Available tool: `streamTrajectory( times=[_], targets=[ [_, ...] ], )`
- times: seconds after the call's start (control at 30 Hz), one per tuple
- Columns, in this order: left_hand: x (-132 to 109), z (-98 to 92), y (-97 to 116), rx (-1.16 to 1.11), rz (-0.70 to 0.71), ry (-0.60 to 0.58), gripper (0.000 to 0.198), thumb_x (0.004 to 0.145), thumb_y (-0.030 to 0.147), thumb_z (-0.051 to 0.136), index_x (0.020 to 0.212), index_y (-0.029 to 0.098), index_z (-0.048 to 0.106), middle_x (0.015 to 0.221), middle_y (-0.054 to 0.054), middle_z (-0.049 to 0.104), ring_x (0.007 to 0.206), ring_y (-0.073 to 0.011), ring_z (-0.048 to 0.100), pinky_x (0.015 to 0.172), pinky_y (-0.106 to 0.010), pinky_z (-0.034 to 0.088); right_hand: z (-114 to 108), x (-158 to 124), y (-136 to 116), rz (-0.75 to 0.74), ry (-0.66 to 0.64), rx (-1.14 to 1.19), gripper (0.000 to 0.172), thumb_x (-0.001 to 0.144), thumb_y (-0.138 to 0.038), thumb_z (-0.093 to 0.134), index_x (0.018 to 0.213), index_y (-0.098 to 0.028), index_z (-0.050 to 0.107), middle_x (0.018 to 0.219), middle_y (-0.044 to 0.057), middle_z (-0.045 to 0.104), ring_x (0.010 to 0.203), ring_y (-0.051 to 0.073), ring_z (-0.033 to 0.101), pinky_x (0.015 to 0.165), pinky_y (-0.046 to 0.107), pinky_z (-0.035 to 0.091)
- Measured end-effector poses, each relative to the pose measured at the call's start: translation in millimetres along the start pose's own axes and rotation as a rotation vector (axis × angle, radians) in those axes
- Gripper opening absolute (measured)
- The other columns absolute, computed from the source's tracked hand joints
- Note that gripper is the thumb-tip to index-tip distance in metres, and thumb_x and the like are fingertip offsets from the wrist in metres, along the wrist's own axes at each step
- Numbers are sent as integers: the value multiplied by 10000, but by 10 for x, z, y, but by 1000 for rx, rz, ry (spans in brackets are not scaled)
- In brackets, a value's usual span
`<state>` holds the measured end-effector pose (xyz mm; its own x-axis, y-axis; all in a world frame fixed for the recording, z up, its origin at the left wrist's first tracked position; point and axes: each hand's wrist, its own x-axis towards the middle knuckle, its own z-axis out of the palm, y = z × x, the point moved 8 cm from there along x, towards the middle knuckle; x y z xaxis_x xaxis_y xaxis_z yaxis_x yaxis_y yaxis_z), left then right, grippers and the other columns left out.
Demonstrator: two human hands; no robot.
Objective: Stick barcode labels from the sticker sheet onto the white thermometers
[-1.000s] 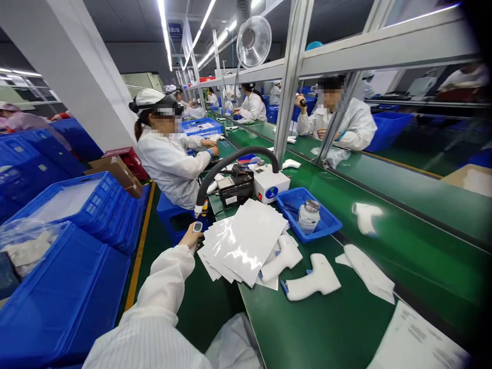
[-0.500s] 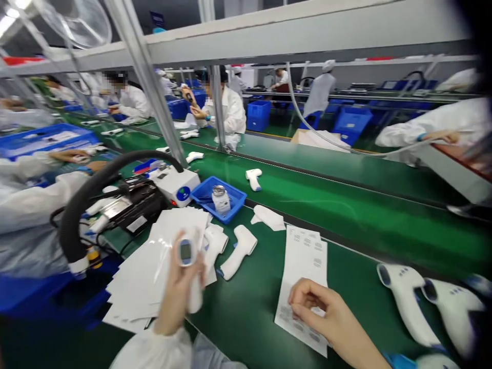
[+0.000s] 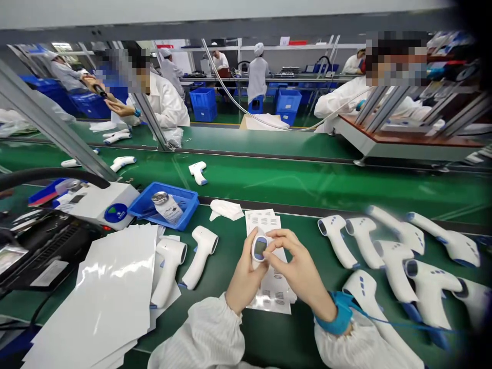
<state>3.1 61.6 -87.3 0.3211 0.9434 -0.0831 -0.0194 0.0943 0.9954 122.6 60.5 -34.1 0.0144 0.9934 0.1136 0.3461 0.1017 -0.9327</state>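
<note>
My left hand (image 3: 243, 279) is closed around a white forehead thermometer (image 3: 259, 247), its small blue-rimmed screen facing me. My right hand (image 3: 300, 269) touches the screen end with pinched fingertips; whether it holds anything small I cannot make out. Under both hands lies a sheet of barcode labels (image 3: 269, 294) on the green bench. Two more thermometers (image 3: 200, 254) lie just to the left.
Several white thermometers (image 3: 395, 256) lie in rows at the right. A stack of glossy white sheets (image 3: 100, 297) and a black machine (image 3: 34, 246) sit at the left, with a blue tray (image 3: 180, 207) holding a jar. A green conveyor (image 3: 292, 182) carries thermometers; co-workers in white coats sit beyond.
My head swung right from the left-hand crates to the bench. My left hand carried the thermometer from the bench's left edge to the label sheet. My right hand rose from the sheet to its screen.
</note>
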Motion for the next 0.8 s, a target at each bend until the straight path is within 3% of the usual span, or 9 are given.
streamTrajectory(
  times=[0.1, 0.37, 0.6, 0.8],
  targets=[
    [-30, 33, -32, 13, -42, 1, 706, 869, 236, 569, 1508, 295, 274, 1583, -52, 317, 1448, -296, 303, 1183, -451, 286, 6, 71, 50, 37, -8, 85, 87, 802, -203, 625, 718, -223, 629, 1108, 41, 674, 1093, 230, 614, 979, 377, 433],
    [-60, 52, -38, -7, -93, 12, 764, 846, 192, 544, 1526, 321, 219, 1558, -52, 348, 1383, -300, 408, 1129, -460, 392, 7, 150, 75, 66, -31, 103, 58, 793, -200, 637, 741, -220, 656, 1072, 43, 721, 1032, 228, 656, 922, 372, 488],
    [-67, 71, -4, -7, -105, 1, 753, 856, 186, 542, 1522, 322, 218, 1584, -40, 310, 1461, -301, 282, 1164, -463, 336, 4, 177, 113, 85, -34, 124, 50, 771, -203, 652, 723, -213, 660, 1040, 47, 734, 1014, 227, 667, 922, 371, 501],
    [-72, 97, -21, -18, -99, -27, 762, 851, 174, 539, 1522, 325, 212, 1620, -19, 232, 1456, -300, 293, 1163, -446, 342, -12, 181, 119, 101, -22, 142, 49, 770, -195, 649, 722, -206, 653, 1004, 44, 738, 982, 214, 679, 911, 357, 507]
  ],
)
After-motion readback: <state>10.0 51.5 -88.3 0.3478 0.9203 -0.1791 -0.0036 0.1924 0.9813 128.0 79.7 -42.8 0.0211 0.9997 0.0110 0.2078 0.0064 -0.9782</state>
